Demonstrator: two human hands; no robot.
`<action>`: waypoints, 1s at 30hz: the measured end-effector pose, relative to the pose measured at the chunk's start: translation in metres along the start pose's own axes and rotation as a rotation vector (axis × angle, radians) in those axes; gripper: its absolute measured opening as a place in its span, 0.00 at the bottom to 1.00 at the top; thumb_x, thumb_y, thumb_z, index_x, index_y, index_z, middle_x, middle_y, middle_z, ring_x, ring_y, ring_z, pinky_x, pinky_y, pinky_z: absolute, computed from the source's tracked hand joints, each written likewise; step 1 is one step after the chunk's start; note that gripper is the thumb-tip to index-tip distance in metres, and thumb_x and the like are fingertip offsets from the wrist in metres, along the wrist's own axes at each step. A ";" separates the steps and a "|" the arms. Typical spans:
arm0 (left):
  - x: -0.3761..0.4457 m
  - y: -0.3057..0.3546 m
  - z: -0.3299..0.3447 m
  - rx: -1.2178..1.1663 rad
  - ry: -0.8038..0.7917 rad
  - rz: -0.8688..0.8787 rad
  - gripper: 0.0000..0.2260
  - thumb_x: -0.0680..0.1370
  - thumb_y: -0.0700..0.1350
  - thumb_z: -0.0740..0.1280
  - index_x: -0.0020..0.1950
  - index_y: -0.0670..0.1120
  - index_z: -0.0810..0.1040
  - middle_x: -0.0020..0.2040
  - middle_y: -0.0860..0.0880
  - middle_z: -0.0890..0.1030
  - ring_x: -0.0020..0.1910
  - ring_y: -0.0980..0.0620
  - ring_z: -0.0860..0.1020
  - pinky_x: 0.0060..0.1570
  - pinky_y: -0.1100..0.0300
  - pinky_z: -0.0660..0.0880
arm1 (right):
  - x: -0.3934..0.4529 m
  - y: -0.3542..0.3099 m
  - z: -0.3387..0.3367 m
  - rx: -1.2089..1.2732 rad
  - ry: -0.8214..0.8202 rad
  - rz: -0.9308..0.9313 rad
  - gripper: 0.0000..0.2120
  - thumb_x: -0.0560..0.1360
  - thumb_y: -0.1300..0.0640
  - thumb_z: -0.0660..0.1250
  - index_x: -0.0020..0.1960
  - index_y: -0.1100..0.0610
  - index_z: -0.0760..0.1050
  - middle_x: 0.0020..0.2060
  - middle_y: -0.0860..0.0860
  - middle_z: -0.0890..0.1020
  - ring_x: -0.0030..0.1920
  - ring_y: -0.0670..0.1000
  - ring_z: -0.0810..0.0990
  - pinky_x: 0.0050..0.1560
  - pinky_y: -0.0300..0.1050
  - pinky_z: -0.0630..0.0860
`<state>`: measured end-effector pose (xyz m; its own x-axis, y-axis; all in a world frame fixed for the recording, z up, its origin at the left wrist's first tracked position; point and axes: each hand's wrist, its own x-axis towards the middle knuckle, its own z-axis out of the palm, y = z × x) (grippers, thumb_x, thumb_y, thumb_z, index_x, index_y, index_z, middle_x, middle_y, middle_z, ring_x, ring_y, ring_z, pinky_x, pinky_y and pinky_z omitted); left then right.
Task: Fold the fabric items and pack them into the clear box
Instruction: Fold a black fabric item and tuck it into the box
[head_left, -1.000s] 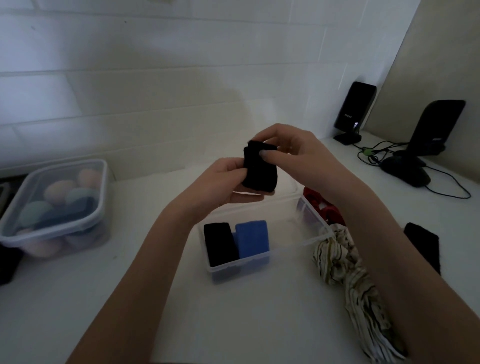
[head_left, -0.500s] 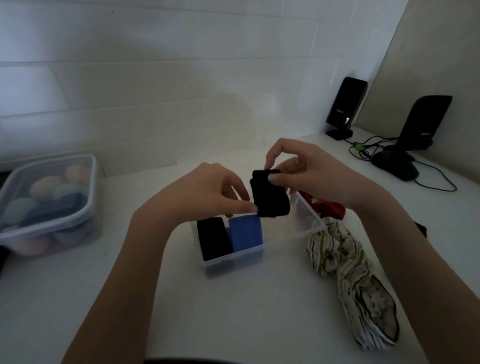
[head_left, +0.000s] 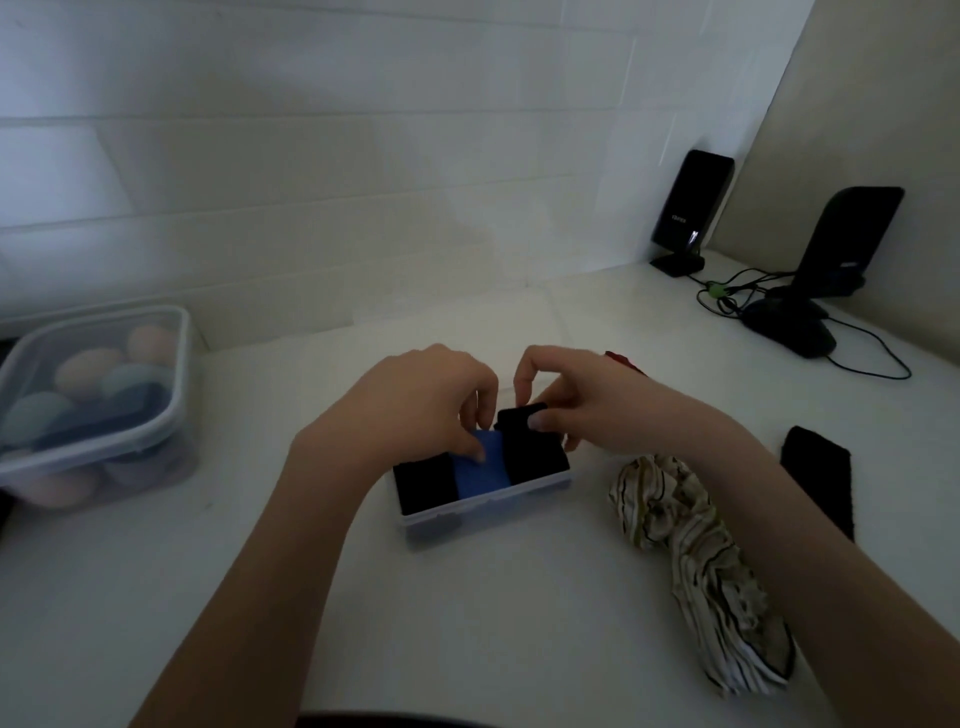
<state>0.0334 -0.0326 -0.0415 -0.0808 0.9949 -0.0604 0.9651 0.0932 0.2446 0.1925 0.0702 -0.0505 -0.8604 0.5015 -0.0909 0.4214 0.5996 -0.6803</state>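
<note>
The clear box (head_left: 488, 506) sits on the white table in front of me. Inside lie a folded black cloth (head_left: 423, 480) at the left and a folded blue cloth (head_left: 480, 470) in the middle. My right hand (head_left: 576, 405) pinches a second folded black cloth (head_left: 532, 449) that stands in the box's right part. My left hand (head_left: 421, 400) hovers over the box with its fingertips touching the blue cloth. A striped cream cloth (head_left: 696, 561), a red cloth (head_left: 623, 361) and a flat black cloth (head_left: 821, 478) lie on the table to the right.
A lidded clear container (head_left: 88, 410) of pastel rounded items stands at the left. Two black upright devices (head_left: 691, 208) (head_left: 841, 244), a dark mouse (head_left: 789, 332) and cables occupy the back right corner. A white tiled wall runs behind.
Both hands came down from mid-air to the box. The folded black cloth went from being held above the box to standing inside it beside the blue cloth.
</note>
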 end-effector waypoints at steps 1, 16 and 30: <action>0.000 0.001 0.001 0.026 0.006 -0.002 0.12 0.66 0.52 0.75 0.45 0.53 0.77 0.44 0.56 0.81 0.42 0.56 0.74 0.42 0.58 0.72 | 0.000 -0.001 0.002 -0.036 -0.002 0.006 0.07 0.75 0.60 0.67 0.46 0.51 0.70 0.38 0.54 0.85 0.33 0.48 0.81 0.40 0.45 0.81; -0.003 0.009 0.007 0.160 0.022 -0.056 0.10 0.71 0.49 0.72 0.51 0.51 0.77 0.53 0.52 0.79 0.49 0.52 0.74 0.43 0.59 0.66 | -0.005 -0.013 0.006 -0.223 0.039 0.074 0.08 0.72 0.56 0.71 0.52 0.53 0.81 0.43 0.42 0.82 0.43 0.47 0.83 0.38 0.28 0.74; -0.013 0.013 0.020 0.098 0.014 -0.120 0.12 0.77 0.43 0.64 0.60 0.49 0.76 0.58 0.47 0.77 0.57 0.48 0.75 0.53 0.57 0.71 | -0.007 -0.016 0.003 -0.361 -0.135 0.090 0.21 0.72 0.51 0.71 0.64 0.48 0.76 0.59 0.46 0.81 0.55 0.45 0.78 0.56 0.37 0.73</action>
<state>0.0522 -0.0454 -0.0564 -0.1996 0.9774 -0.0700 0.9680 0.2078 0.1404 0.1911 0.0546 -0.0409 -0.8352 0.4900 -0.2495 0.5498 0.7499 -0.3679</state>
